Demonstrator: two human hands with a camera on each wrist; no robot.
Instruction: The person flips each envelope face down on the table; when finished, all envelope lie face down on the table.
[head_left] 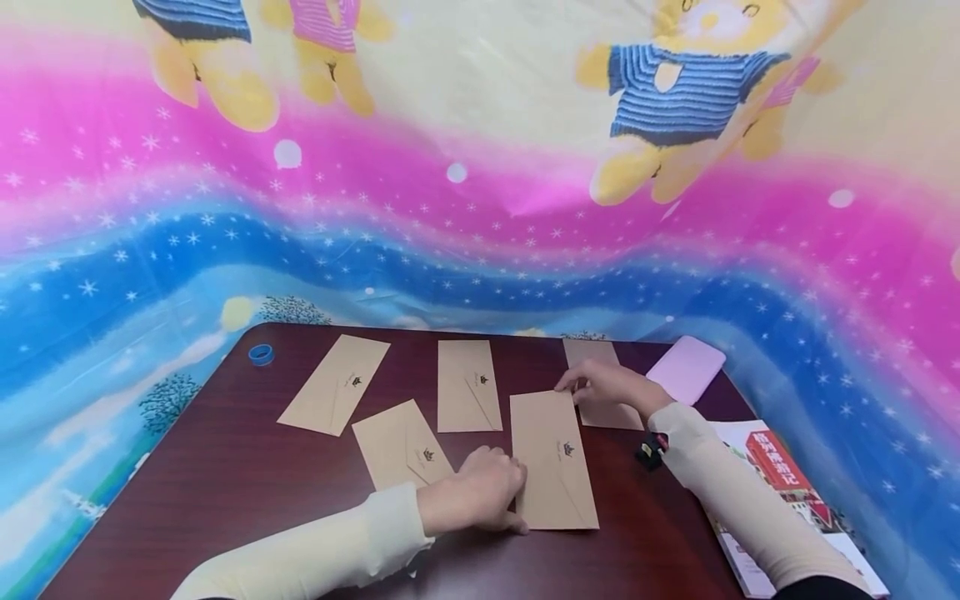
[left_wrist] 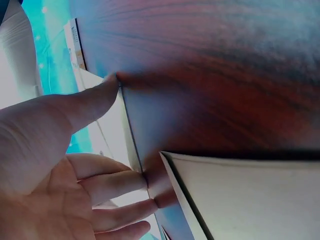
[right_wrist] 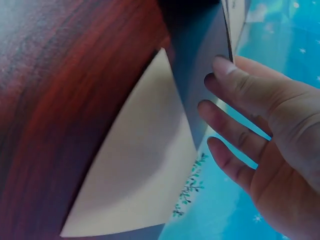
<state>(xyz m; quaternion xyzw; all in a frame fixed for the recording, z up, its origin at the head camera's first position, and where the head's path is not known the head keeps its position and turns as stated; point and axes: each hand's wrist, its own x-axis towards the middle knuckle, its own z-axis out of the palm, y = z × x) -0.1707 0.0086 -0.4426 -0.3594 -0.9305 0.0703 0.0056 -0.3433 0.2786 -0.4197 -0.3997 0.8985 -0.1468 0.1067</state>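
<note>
Nearest on my feed, the cream-sleeved left hand (head_left: pixel 487 492) touches the near left edge of a flat tan paper envelope with a small black crown print (head_left: pixel 545 475); its fingers are extended rather than wrapped round it, the thumb at the corner. Taking that envelope as my clock centre, a red-and-white printed book (head_left: pixel 787 467) lies towards four, partly behind the right sleeve. At one o'clock, the right hand (head_left: pixel 603 384) seems to pinch the envelope's far right corner between thumb and forefinger. I judge the step in hand to be setting this envelope straight on the dark red-brown wooden tabletop (head_left: pixel 247 467); whether it lies fully flat, I can't tell. As I read it, the next move calls for a clean, level release that doesn't drag the paper.

A matching envelope (head_left: pixel 393 446) sits at nine. Further off, I have others at ten (head_left: pixel 333 385), eleven (head_left: pixel 465 386) and one (head_left: pixel 609 416), the last partly beneath the right hand. A lilac rounded slab (head_left: pixel 686 369) lies at two, and a blue ring (head_left: pixel 261 362) at ten.
</note>
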